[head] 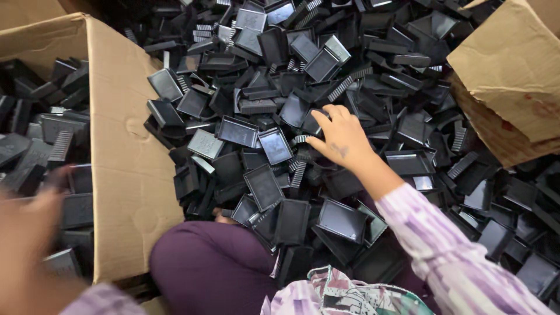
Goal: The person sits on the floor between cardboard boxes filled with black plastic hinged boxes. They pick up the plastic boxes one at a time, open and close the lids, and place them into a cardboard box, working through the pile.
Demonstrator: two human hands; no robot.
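Nearest, the left hand point(26, 233) is blurred at the lower left over the cardboard box point(128, 175); its grip cannot be told. That box already holds many black plastic tray parts point(52, 146), so a good share appears transferred. Farther out, the right hand point(341, 137) rests on the loose heap point(326, 76), fingers curled onto 1 piece. The heap remains large, so much appears left. A second carton point(513, 64) sits far right.
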